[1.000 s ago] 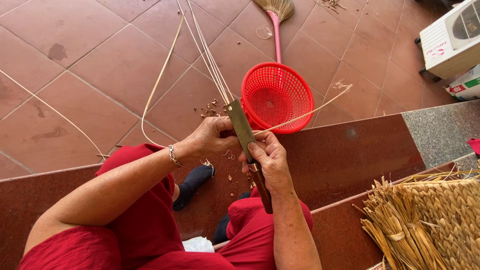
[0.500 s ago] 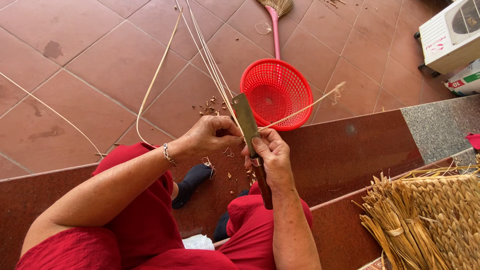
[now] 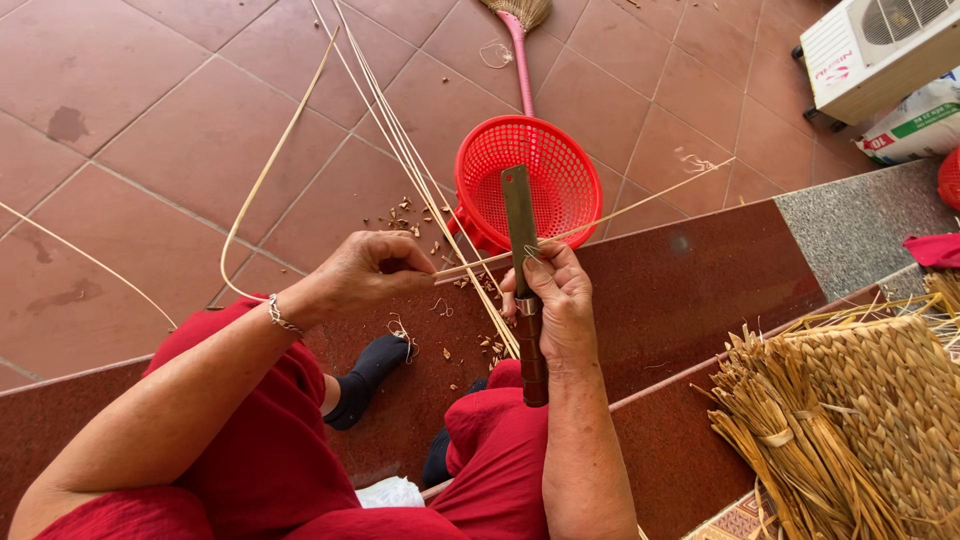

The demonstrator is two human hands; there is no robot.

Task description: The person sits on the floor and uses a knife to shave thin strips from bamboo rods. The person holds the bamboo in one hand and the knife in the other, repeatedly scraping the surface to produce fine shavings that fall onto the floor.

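Change since a second ago: the knife (image 3: 521, 262) has swung from a leftward lean to nearly upright, its blade tip now over the near rim of the red basket (image 3: 520, 180). The left hand (image 3: 365, 268) has drawn slightly away from the right hand (image 3: 553, 300), exposing more strip between them.
Meaning of change: judged from these positions, the strip is being pulled across the blade edge, so the scraping or splitting stroke appears to be under way.
Left hand state: fingers curled, thumb and fingertips pinching the near end of the thin cane strip (image 3: 600, 221).
Right hand state: closed around the knife where blade meets the dark handle, thumb pressed on the strip against the blade.
Strip position: runs from the left-hand pinch rightward, under the right thumb, then on beyond the right hand, up and away over the tiled floor (image 3: 150, 130).
Knife position: upright in the right fist, handle end pointing down toward the red-clothed knee.
Loose strips (image 3: 385, 110): a bundle lying beyond the left hand, fanning away across the floor.
Shavings (image 3: 408, 212): scattered just beyond and below the left hand.
Basket position: directly beyond the right hand, touching the step edge; a pink-handled broom (image 3: 520, 50) lies behind it.
Woven straw work (image 3: 860, 420): well to the right of the right forearm.
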